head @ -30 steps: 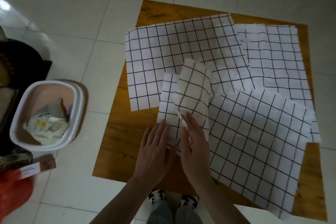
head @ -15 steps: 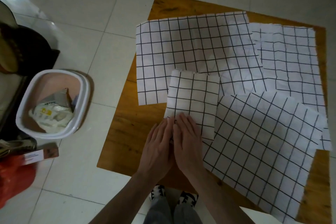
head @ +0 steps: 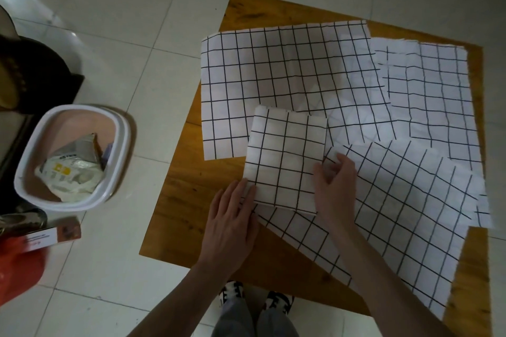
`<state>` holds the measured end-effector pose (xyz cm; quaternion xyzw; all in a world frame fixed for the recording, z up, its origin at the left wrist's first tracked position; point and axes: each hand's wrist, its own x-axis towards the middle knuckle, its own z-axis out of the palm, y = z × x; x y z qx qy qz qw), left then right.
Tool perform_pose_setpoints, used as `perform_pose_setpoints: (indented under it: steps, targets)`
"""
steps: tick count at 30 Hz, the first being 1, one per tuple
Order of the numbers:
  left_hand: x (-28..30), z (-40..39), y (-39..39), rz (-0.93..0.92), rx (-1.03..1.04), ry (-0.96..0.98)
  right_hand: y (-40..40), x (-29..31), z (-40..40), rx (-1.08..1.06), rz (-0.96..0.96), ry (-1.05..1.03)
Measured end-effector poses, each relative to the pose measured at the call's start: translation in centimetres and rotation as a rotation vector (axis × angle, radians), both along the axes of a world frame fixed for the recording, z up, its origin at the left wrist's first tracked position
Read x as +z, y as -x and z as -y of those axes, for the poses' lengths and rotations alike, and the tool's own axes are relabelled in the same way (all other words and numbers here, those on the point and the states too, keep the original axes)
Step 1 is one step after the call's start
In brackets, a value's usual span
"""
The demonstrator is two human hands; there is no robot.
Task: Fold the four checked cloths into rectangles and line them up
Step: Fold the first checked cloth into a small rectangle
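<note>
A folded checked cloth [head: 284, 156] lies as a small rectangle near the front of the wooden table [head: 191, 200]. My left hand [head: 232, 224] presses flat on its front left corner. My right hand [head: 335, 189] has its fingers curled at the cloth's right edge, thumb on top, and pinches that edge. Three unfolded checked cloths lie spread around it: one at the back left [head: 273, 76], one at the back right [head: 432, 96], and one at the front right [head: 410, 213] that reaches under the folded one.
A white bin [head: 117, 145] with rubbish in it stands on the tiled floor left of the table. A small box [head: 52, 235] and a red object [head: 19, 268] lie at the lower left. My shoes [head: 254, 295] show under the table's front edge.
The upright flap was laid down, making the cloth a flat rectangle. My hands then parted from its front middle: the left to the front left corner, the right to the right edge.
</note>
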<state>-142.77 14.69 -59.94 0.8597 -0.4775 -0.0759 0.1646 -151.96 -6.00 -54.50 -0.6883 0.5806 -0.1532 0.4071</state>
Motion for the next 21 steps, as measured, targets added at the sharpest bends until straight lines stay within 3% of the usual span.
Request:
perform_pose_setpoints:
  steps: [6, 13, 16, 21]
  targets:
    - [0.5, 0.8, 0.3, 0.005, 0.018, -0.035, -0.8, 0.9, 1.9, -0.125, 0.109, -0.343]
    - [1.2, 2.1, 0.7, 0.0, 0.028, -0.016, 0.8, 1.5, 0.5, -0.118, 0.223, -0.281]
    - [1.6, 2.5, 1.4, 0.005, 0.001, 0.021, 1.7, 1.6, -1.1, -0.267, 0.29, -0.272]
    - [1.6, 3.0, 2.7, 0.006, -0.061, 0.047, 2.2, 1.5, -4.1, -0.522, 0.438, -0.534]
